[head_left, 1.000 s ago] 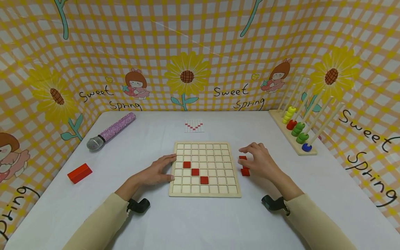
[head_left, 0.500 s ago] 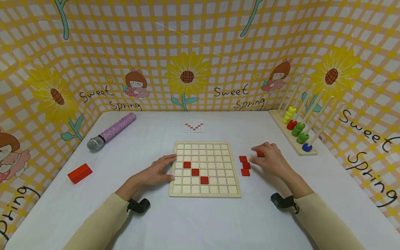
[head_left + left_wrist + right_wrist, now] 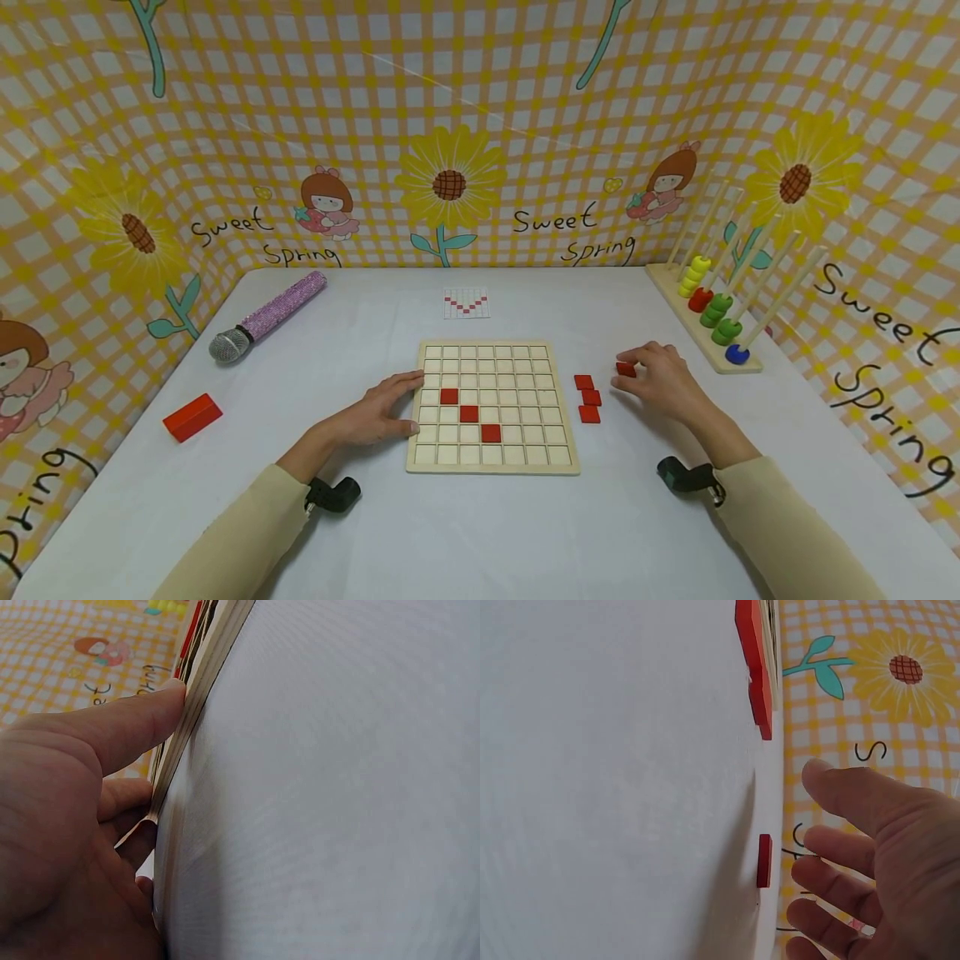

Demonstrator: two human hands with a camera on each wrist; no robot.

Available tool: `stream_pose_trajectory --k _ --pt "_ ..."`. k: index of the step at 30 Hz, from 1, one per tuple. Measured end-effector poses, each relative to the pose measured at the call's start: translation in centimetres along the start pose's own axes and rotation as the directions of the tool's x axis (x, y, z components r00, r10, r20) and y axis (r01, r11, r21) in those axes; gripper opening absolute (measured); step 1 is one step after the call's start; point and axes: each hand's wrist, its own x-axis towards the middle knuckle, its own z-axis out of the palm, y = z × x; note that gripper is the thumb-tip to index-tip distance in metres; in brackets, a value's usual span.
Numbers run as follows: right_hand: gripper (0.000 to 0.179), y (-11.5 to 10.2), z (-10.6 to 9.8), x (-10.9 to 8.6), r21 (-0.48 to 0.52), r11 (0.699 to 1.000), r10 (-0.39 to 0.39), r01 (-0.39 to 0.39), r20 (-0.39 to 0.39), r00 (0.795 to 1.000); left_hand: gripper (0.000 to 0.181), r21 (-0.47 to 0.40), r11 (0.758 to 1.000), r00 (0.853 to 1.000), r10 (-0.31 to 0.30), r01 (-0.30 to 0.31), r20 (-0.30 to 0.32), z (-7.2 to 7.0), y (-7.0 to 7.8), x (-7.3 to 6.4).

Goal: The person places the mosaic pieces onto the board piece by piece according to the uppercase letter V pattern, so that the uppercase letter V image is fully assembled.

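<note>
one wooden grid board (image 3: 517, 397) lies on the white table (image 3: 480, 537), three inset red tiles (image 3: 468, 413) on a diagonal; the left hand (image 3: 369, 417), unclenched, touches the board's left edge. one single red tile (image 3: 625, 369) lies right of three loose red tiles (image 3: 591, 397); the right hand (image 3: 666, 383), relaxed and ungrasping, hovers near it.

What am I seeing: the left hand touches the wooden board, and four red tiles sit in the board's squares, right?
Not four: three red tiles sit in the squares of the wooden board, as the head view shows. The left hand does touch it.
</note>
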Motion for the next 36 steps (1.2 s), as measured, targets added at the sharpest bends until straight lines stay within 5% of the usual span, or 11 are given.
stream_pose_trajectory --k 36 --pt "0.038 1.9 -0.2 1.1 -0.063 0.998 0.017 -0.014 0.059 0.998 0.075 0.000 1.000 1.000 0.024 -0.024 -0.003 0.0 0.1 0.0"
